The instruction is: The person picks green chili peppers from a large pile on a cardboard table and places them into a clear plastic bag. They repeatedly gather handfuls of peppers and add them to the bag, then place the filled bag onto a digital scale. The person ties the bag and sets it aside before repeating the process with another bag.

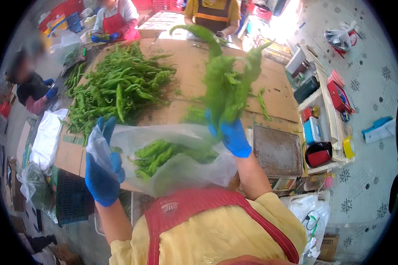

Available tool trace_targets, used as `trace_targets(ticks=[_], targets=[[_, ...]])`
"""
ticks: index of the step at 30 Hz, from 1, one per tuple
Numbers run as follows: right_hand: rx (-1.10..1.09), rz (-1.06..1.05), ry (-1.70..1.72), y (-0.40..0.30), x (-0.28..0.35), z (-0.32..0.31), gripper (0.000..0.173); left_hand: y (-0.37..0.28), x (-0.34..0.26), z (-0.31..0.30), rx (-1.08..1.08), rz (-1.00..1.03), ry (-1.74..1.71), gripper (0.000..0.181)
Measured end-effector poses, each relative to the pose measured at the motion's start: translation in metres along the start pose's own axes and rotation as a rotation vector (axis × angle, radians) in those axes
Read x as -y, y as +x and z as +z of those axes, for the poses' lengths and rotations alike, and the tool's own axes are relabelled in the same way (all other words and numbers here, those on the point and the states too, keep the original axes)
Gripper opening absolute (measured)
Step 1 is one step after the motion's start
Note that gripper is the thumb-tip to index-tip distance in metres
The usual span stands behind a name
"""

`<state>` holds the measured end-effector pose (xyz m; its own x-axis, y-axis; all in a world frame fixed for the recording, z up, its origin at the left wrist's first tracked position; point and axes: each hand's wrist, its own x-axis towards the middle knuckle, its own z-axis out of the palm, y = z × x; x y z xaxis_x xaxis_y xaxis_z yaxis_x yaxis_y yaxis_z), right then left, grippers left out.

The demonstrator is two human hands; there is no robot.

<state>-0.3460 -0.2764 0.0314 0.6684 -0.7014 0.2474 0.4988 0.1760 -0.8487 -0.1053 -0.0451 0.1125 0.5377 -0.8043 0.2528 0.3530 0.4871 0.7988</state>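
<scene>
My left hand (103, 169), in a blue glove, grips the rim of a clear plastic bag (185, 175) at the table's near edge. Several long green peppers (159, 154) lie inside the bag. Raised above the bag's right side, my right hand (233, 137), also gloved in blue, is shut on a bunch of green peppers (222, 86), blurred and pointing upward. A large heap of green peppers (119, 82) covers the left of the cardboard tabletop (185, 76). More peppers behind the held bunch are partly hidden by it.
A worn metal tray (277, 150) lies at the table's right edge. Beyond it stands a white shelf (328, 116) with boxes and yellow tape (349, 147). Co-workers sit or stand at the far side and left. A dark crate (73, 195) is at lower left.
</scene>
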Motion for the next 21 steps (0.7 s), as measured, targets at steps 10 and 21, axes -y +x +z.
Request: trace_targets(ticks=[10, 21], targets=[[0.312, 0.381, -0.683, -0.020, -0.009, -0.003, 0.077, 0.010, -0.007, -0.044, 0.113, -0.147, -0.609, 0.071], [0.658, 0.340, -1.404, -0.052, -0.054, 0.044, 0.076, -0.004, -0.003, -0.028, 0.183, -0.089, -0.062, 0.116]])
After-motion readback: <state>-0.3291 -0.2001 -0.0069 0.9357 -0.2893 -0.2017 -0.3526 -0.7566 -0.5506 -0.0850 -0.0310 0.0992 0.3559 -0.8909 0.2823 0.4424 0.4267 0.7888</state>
